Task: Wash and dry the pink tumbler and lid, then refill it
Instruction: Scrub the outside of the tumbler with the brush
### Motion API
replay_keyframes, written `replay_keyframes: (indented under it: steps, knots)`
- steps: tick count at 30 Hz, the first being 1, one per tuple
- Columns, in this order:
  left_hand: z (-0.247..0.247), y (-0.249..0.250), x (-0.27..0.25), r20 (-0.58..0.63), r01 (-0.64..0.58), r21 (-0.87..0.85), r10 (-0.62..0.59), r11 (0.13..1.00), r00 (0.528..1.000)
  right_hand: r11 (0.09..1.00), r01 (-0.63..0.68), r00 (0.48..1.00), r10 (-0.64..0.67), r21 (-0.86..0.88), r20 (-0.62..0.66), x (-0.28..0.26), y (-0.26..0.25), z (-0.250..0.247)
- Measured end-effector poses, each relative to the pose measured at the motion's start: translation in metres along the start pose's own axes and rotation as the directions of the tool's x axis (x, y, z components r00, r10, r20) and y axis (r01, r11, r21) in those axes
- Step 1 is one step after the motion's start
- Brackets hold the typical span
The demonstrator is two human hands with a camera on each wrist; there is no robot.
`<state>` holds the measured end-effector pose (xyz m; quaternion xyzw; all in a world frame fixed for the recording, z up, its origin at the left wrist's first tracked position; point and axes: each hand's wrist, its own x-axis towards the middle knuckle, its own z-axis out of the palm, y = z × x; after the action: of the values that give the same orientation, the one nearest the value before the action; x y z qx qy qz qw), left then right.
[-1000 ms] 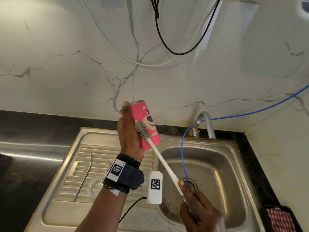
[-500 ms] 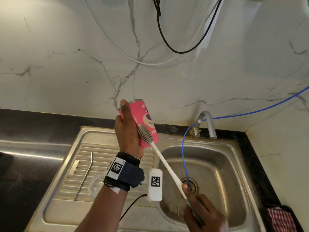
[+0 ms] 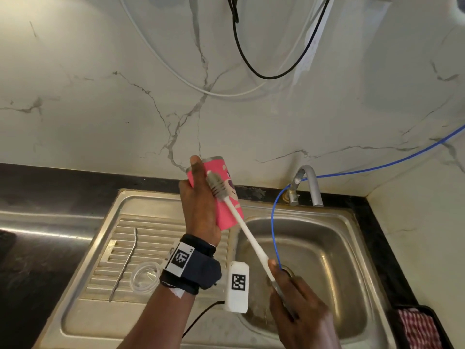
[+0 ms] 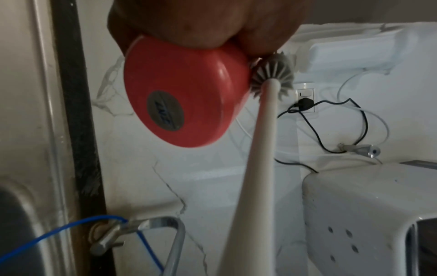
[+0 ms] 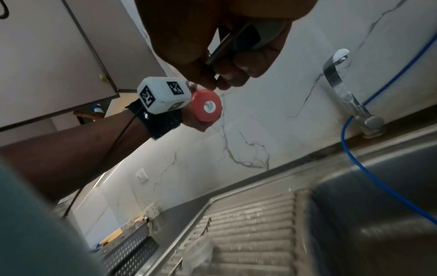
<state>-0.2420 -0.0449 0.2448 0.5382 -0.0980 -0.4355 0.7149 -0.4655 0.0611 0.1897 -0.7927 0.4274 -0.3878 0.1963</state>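
Observation:
My left hand (image 3: 198, 205) grips the pink tumbler (image 3: 227, 212) upright above the sink's drainboard, thumb along its side. Its pink base (image 4: 187, 104) with a grey sticker faces the left wrist camera and shows small (image 5: 206, 105) in the right wrist view. My right hand (image 3: 294, 306) holds the handle of a white bottle brush (image 3: 247, 235). The grey bristle head (image 3: 217, 186) lies against the tumbler's outer wall near the top, also seen as the bristle head (image 4: 274, 74) from below. A clear lid (image 3: 146, 275) lies on the drainboard, with a bent metal straw (image 3: 124, 263) to its left.
The steel sink basin (image 3: 334, 268) lies under my right hand, with the tap (image 3: 308, 185) behind it. A blue tube (image 3: 275, 222) runs from the wall into the drain. A checked cloth (image 3: 419, 328) sits in a black tray at the right. Black counter (image 3: 37, 187) extends left.
The brush head has slid up the tumbler's side, from its middle toward the rim. The tumbler has risen slightly in my left hand.

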Motion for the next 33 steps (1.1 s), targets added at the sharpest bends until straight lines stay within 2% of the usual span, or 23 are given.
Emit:
replay_keyframes:
  steps: [4, 9, 12, 17, 23, 28, 33]
  knots:
    - [0.007, -0.011, -0.013, 0.018, 0.061, 0.075, -0.062, 0.995, 0.998, 0.999, -0.013, 1.0, 0.013, 0.033, -0.013, 0.018, 0.004, 0.008]
    - [-0.008, 0.008, 0.009, -0.044, -0.035, -0.061, 0.032, 0.998, 0.999, 0.999, -0.002, 0.999, -0.001, 0.041, 0.054, -0.016, 0.01, -0.002]
    - [-0.016, 0.013, 0.014, -0.096, -0.039, -0.079, 0.031, 0.996, 0.995, 0.999, 0.032, 0.993, -0.03, -0.013, 0.118, -0.027, 0.016, -0.01]
    - [-0.009, 0.004, 0.005, -0.086, 0.008, -0.089, -0.016, 0.996, 0.996, 1.0, 0.013, 0.997, -0.015, 0.016, 0.071, -0.016, 0.012, -0.003]
    - [-0.015, 0.022, 0.015, -0.162, -0.059, -0.108, 0.041, 0.992, 0.986, 0.999, 0.023, 0.993, -0.019, -0.03, 0.114, -0.026, 0.015, -0.012]
    - [-0.013, 0.01, 0.006, -0.093, -0.025, -0.171, 0.01, 0.985, 0.996, 0.999, 0.015, 0.993, -0.009, -0.043, 0.12, -0.018, 0.011, -0.004]
    - [-0.015, 0.017, 0.012, -0.182, -0.053, -0.132, 0.028, 0.99, 0.983, 0.998, 0.023, 0.989, -0.014, -0.064, 0.145, -0.029, 0.016, -0.013]
